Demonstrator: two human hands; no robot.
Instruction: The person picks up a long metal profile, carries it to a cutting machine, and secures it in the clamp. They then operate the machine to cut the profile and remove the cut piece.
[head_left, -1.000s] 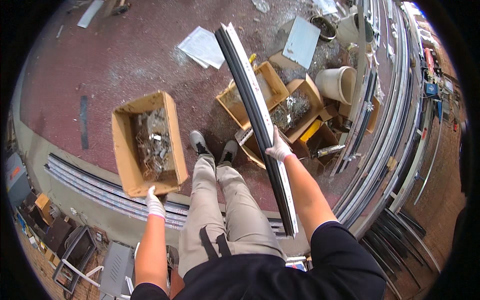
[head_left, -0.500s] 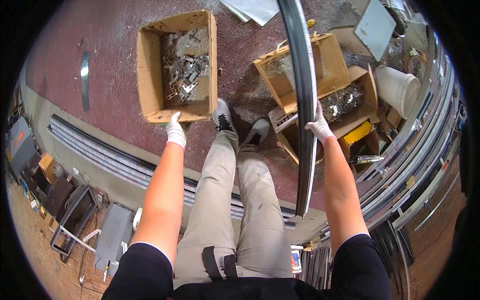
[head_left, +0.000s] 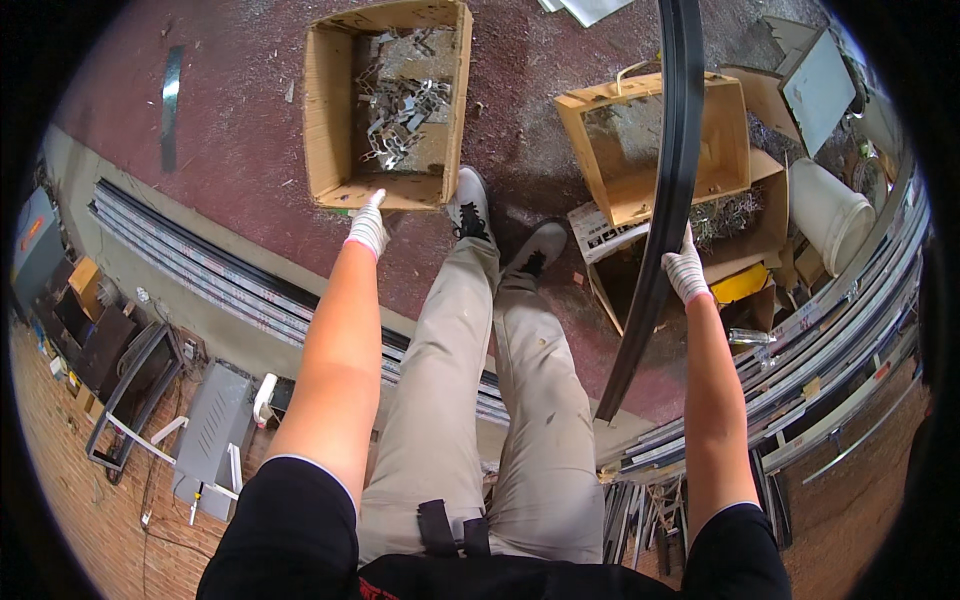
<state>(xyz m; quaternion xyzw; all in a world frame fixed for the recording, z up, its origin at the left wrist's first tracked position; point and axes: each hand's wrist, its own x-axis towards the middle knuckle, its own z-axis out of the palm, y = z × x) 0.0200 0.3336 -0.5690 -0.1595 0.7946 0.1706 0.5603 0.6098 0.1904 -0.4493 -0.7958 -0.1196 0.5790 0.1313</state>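
1. The left hand [head_left: 368, 226], in a whitish glove, is clamped on the near edge of a cardboard box [head_left: 331, 110], thumb over the rim.
2. The right hand [head_left: 686, 272], gloved alike, grips a long black profile [head_left: 668, 215] partway along its length. The two hands are well apart.
3. The cardboard box is open toward the camera, beyond the left hand and just beside one of the grey shoes [head_left: 470, 205]; whether its base touches the floor, I cannot tell. Loose metal pieces [head_left: 405, 115] lie inside it.
4. The long black profile slants from the top edge of the view down toward the person's legs, crossing in front of a shallow tan box [head_left: 725, 130].
5. Below that shallow box, partly hidden, stands an open carton [head_left: 768, 205] with a tangle of metal scrap [head_left: 725, 215]; a yellow object [head_left: 742, 284] is nearby.
6. Farther right, a white bucket [head_left: 825, 210] lies tilted near a pale panel [head_left: 820, 90].
7. Bundled profiles [head_left: 220, 270] run along the left edge of the reddish floor [head_left: 240, 140], where a dark strip [head_left: 170, 105] lies.
8. At lower left are a grey metal housing [head_left: 212, 430] and a black frame [head_left: 125, 400].
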